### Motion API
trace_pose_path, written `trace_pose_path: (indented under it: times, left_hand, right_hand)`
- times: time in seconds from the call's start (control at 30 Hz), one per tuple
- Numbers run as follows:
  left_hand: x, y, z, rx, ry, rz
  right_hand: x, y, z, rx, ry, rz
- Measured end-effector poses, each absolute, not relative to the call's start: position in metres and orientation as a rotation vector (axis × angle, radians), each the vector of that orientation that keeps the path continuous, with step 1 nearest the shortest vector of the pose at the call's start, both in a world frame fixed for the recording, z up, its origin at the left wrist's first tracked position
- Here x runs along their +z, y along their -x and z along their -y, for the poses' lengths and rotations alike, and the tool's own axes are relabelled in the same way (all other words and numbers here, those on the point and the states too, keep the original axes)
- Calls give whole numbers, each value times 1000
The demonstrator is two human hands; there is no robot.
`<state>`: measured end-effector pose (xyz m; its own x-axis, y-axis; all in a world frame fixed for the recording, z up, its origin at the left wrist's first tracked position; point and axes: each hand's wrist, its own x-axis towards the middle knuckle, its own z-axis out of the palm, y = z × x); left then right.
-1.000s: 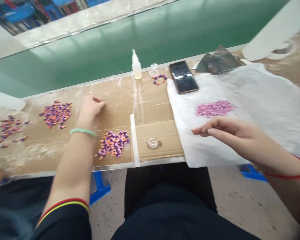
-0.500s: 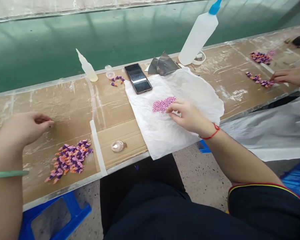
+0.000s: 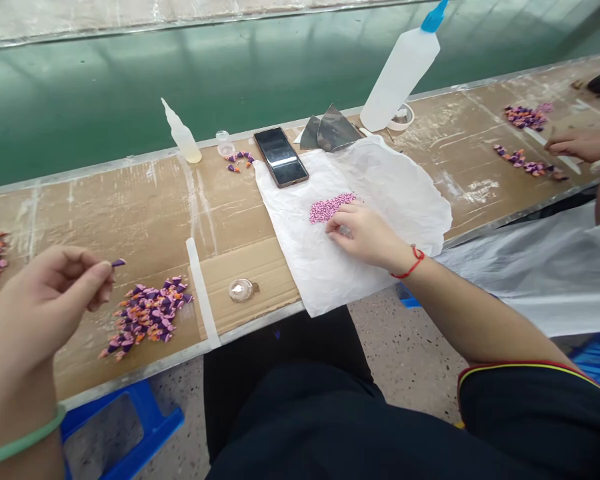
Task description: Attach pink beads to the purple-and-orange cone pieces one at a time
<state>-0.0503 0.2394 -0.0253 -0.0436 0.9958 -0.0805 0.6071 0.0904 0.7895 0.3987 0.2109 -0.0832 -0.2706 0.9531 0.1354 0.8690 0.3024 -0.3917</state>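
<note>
My left hand [image 3: 50,300] is raised above the cardboard worktop [image 3: 130,207] and pinches a small purple piece [image 3: 119,263] between thumb and fingers. Just right of it lies a pile of purple and orange pieces [image 3: 147,315]. My right hand [image 3: 363,230] rests on a white sheet of paper [image 3: 380,200], fingers curled together at the near edge of a heap of tiny pink beads [image 3: 330,207]. What those fingers hold is too small to see.
A phone [image 3: 281,157], a small glue bottle [image 3: 183,133], a tiny jar [image 3: 223,142] and a large white bottle [image 3: 403,70] stand along the back edge. A clear cap [image 3: 241,290] lies on the cardboard. Another person's hand [image 3: 577,143] works at far right among more pieces [image 3: 525,117].
My left hand has lifted off the worktop toward me with a purple piece pinched in it. My right hand has shifted slightly at the pink beads.
</note>
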Motion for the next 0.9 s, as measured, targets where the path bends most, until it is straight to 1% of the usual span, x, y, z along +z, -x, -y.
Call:
trace_pose_path:
  times: [0.17,0.37,0.63,0.73,0.9]
  left_hand:
    - [-23,12,-205,1023,-1404,-1625]
    - [-31,-26,-176,1013,-1113,-1149]
    - [-34,-65,-148,1044,-1445,-1110]
    - [-35,-70,-146,1031,-1570,-1056]
    - [-42,-77,-138,1009,-1488,-975]
  right_hand:
    - [-83,-395,-208,340,1611,2235]
    - [-84,-396,-208,303,1638,2215]
    - [-96,-400,-215,270,1575,2272]
    - [-99,-401,-219,140,1543,2398]
    - [-99,-392,-218,0,1599,2501]
